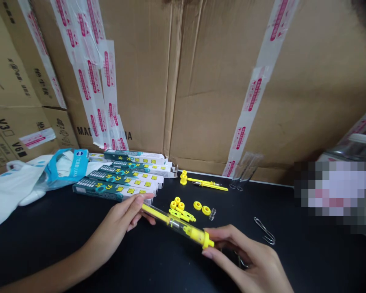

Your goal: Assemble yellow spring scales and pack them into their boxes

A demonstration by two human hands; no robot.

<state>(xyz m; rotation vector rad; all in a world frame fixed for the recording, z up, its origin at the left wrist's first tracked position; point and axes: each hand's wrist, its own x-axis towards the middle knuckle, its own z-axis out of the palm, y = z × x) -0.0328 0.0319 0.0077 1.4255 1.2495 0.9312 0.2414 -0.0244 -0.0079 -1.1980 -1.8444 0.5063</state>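
Note:
A spring scale [177,225], a clear tube with a yellow rod, a coil spring and a yellow end cap, is held tilted above the black table. My left hand [126,215] is closed round its far left end, with the thumb on top. At the other end, my right hand [245,254] pinches the yellow cap between thumb and index finger. A bit of shiny metal shows under the right palm, mostly hidden. Just beyond the tube lie several small yellow caps [177,203], flat yellow pieces [183,215] and two yellow rings [201,208].
Several green-and-white boxes [116,189] are stacked at back left, beside a blue plastic pack [68,167]. Yellow rods with springs [207,184] and clear tubes [247,171] are near the cardboard wall [140,81]. A metal hook [264,231] lies at right.

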